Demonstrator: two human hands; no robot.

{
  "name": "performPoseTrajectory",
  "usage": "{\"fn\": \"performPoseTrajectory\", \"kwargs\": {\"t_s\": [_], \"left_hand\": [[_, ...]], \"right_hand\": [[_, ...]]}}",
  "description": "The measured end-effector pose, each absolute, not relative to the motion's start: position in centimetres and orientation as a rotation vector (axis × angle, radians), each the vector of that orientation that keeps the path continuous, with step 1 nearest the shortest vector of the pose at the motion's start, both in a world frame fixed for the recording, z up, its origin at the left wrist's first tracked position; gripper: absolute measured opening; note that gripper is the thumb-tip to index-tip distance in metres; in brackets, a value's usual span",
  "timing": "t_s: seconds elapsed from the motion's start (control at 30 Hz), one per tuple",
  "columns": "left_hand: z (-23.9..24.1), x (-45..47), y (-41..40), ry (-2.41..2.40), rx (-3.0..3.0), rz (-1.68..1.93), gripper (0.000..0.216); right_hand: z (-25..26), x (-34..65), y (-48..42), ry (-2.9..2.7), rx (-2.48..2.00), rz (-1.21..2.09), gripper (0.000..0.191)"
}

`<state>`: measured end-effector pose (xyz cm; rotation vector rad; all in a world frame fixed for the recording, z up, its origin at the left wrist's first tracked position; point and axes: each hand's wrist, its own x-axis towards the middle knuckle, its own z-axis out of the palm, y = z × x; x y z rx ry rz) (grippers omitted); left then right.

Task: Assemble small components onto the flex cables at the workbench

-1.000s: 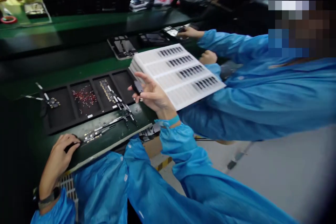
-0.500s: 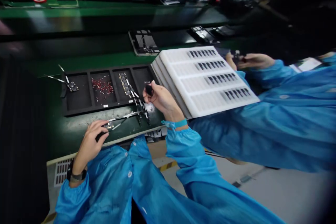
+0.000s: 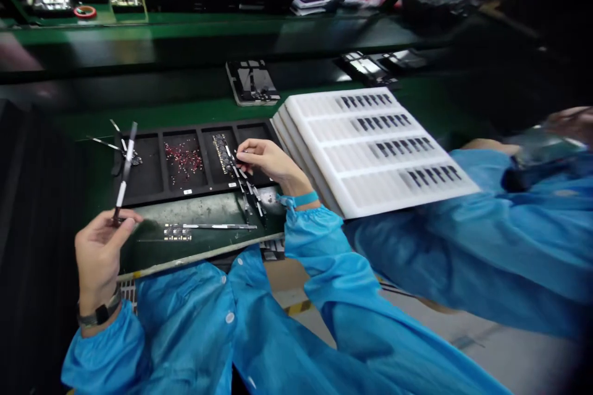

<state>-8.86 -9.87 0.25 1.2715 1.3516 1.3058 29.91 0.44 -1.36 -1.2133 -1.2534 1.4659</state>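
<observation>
My left hand (image 3: pixel 99 247) is raised over the bench's left side and pinches the lower end of a thin black flex strip (image 3: pixel 125 173) that stands upright. My right hand (image 3: pixel 266 160) reaches into the black compartment tray (image 3: pixel 152 194), fingers curled together over the narrow strips (image 3: pixel 227 154) in the third compartment; what it grips is hidden. One long strip with a small board (image 3: pixel 208 227) lies flat on the dark mat (image 3: pixel 194 247) between my hands.
A stack of white foam trays (image 3: pixel 370 148) with rows of small black parts sits to the right. A co-worker's blue sleeve (image 3: pixel 486 228) crosses the right side. Red bits (image 3: pixel 185 157) fill one compartment. A device tray (image 3: pixel 252 81) rests on the conveyor behind.
My left hand lifted a strip off the mat and raised it upright. My right hand moved from above the mat down into the tray's compartment. The co-worker's hand pulled away to the right.
</observation>
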Motion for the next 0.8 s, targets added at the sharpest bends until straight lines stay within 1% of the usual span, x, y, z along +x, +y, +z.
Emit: {"fn": "performPoseTrajectory", "kwargs": {"t_s": [0.13, 0.27, 0.43, 0.57, 0.8], "left_hand": [[1.9, -7.7, -6.7, 1.324, 1.270, 1.407, 0.017], [2.5, -6.2, -2.7, 1.288, 1.310, 1.306, 0.025], [2.0, -4.2, 1.3, 1.236, 1.363, 1.218, 0.030], [0.9, -3.0, 2.8, 1.181, 1.363, 1.200, 0.029], [-0.3, -2.7, 2.8, 1.193, 1.323, 1.196, 0.027]], "right_hand": [[-1.4, 28.1, 3.2, -1.355, -1.109, 1.450, 0.043], [-2.1, 26.8, 4.1, -1.492, -1.095, 1.367, 0.035], [-3.1, 25.6, 3.1, -1.440, -1.087, 1.467, 0.035], [-3.6, 25.2, 2.7, -1.437, -1.070, 1.535, 0.036], [-4.0, 25.1, 2.5, -1.432, -1.079, 1.532, 0.031]]}}
